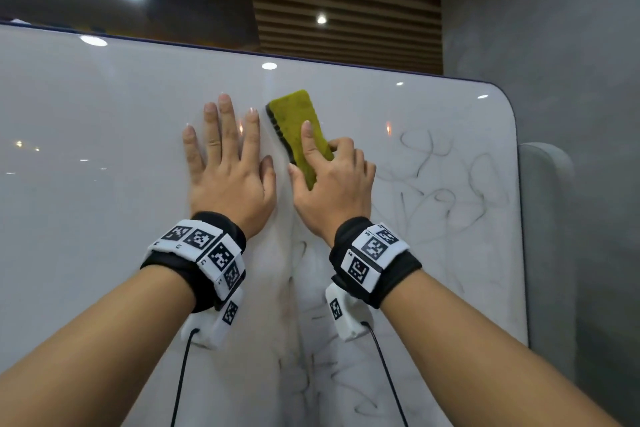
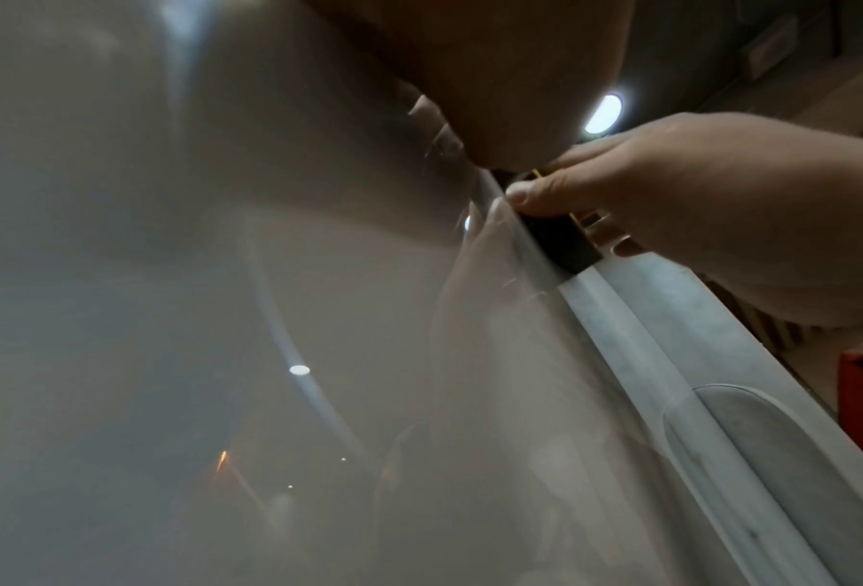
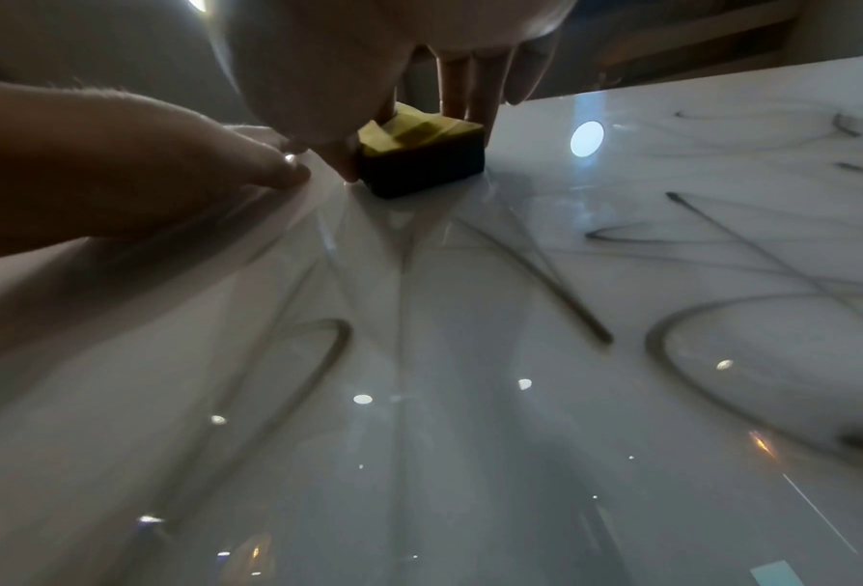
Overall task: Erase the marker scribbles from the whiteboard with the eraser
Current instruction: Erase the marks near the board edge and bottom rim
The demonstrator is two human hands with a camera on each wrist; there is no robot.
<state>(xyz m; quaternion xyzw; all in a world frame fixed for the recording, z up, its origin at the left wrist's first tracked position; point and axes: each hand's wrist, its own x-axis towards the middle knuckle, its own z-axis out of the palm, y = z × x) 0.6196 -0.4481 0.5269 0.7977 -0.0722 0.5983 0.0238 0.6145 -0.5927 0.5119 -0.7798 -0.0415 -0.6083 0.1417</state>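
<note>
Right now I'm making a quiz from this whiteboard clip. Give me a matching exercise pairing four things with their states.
Things:
1. left hand
2. right hand
3. eraser
4. marker scribbles

States:
A. yellow top, black underside, on the whiteboard
B. grips the eraser
C. flat on the board, fingers spread
D. faint dark loops to the right of the hands

Pairs: 1-C, 2-B, 3-A, 4-D

Dim room, ceiling-light glare, blurred wrist views
</note>
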